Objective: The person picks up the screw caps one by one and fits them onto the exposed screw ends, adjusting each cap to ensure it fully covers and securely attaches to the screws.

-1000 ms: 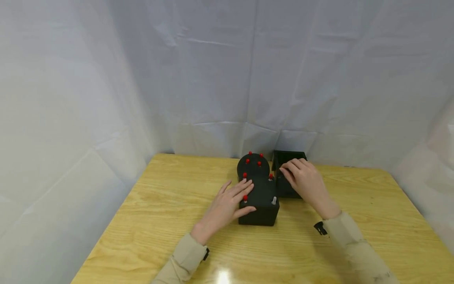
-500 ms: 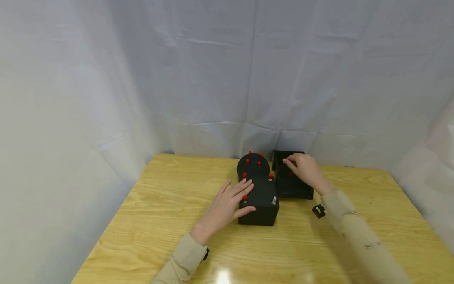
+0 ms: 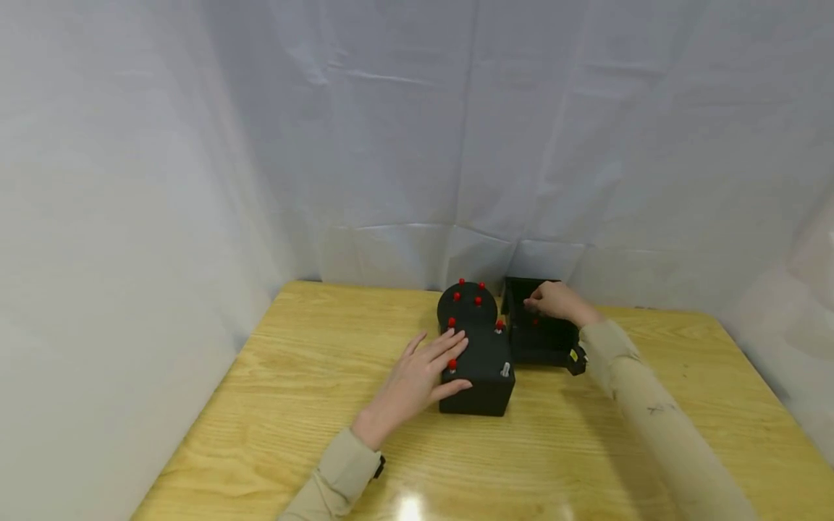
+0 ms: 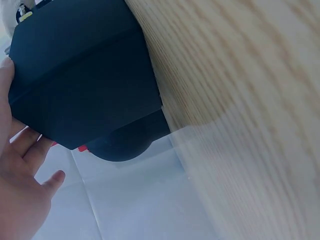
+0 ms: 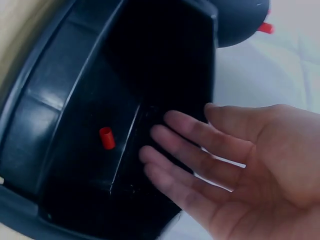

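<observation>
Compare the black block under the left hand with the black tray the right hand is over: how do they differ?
The black block is a closed solid with red pegs standing on its top; the black tray is open and hollow, one loose red peg lying inside. The left hand rests flat on the block; the right hand spreads its fingers over the tray. Both are black, side by side on the wooden table.

Much of the scene sits out of frame or out of focus.
The right hand (image 5: pixel 260 165) hides the black tray's (image 5: pixel 75 120) far wall; the left-wrist view blurs the surface (image 4: pixel 240 100) and crops the black block (image 4: pixel 85 80).
</observation>
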